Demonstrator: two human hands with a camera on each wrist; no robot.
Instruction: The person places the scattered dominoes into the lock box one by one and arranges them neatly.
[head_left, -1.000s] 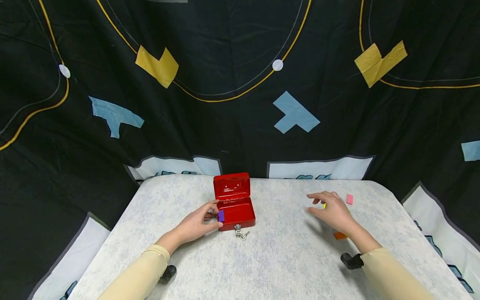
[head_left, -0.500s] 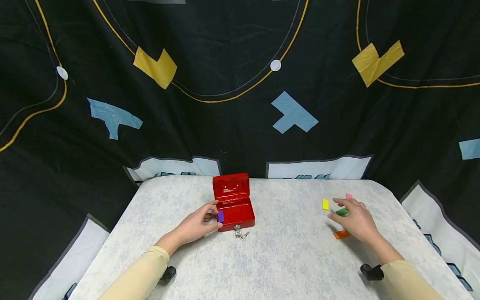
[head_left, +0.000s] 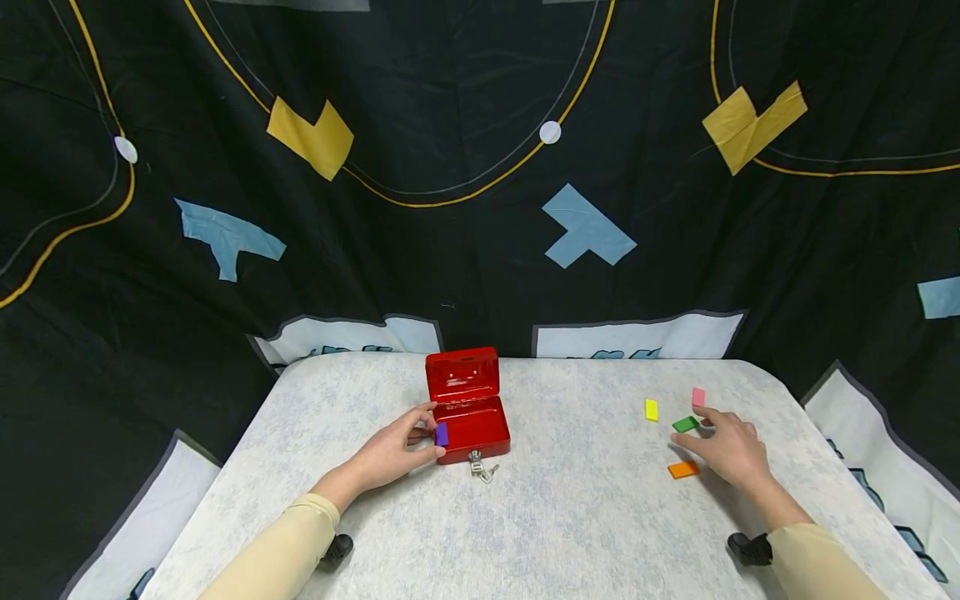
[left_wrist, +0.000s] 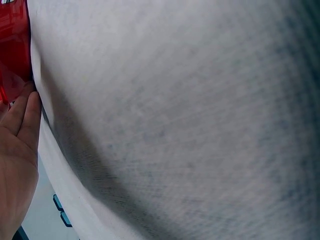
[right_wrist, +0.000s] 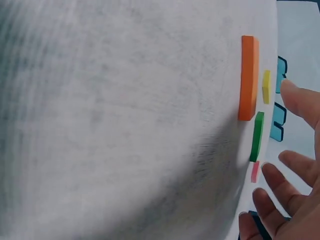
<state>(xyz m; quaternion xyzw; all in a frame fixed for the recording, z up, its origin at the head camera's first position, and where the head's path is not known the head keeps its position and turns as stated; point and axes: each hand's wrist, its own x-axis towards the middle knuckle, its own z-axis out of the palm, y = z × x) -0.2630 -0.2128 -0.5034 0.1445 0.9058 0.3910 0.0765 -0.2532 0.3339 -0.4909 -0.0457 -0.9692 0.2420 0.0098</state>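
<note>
At its left side, the red cash box (head_left: 472, 427) is gripped by my left hand (head_left: 387, 450), thumb at the front corner and index finger near the back. The box lid stands raised, and a purple block (head_left: 442, 433) lies inside at the left. My right hand (head_left: 731, 450) hovers with fingers spread just right of a green block (head_left: 686, 424), holding nothing. In the right wrist view the fingers of the right hand (right_wrist: 290, 190) are apart, beside the green block (right_wrist: 257, 136).
Around the green block lie a yellow block (head_left: 651, 410), a pink block (head_left: 698, 397) and an orange block (head_left: 683, 470). A lock with keys (head_left: 477, 464) hangs at the box front. Behind the table (head_left: 570, 517) hangs a dark patterned cloth (head_left: 465, 275).
My right hand has moved right, away from the yellow block to beside the green one, uncovering the yellow and green blocks. The left hand has stayed at the box.
</note>
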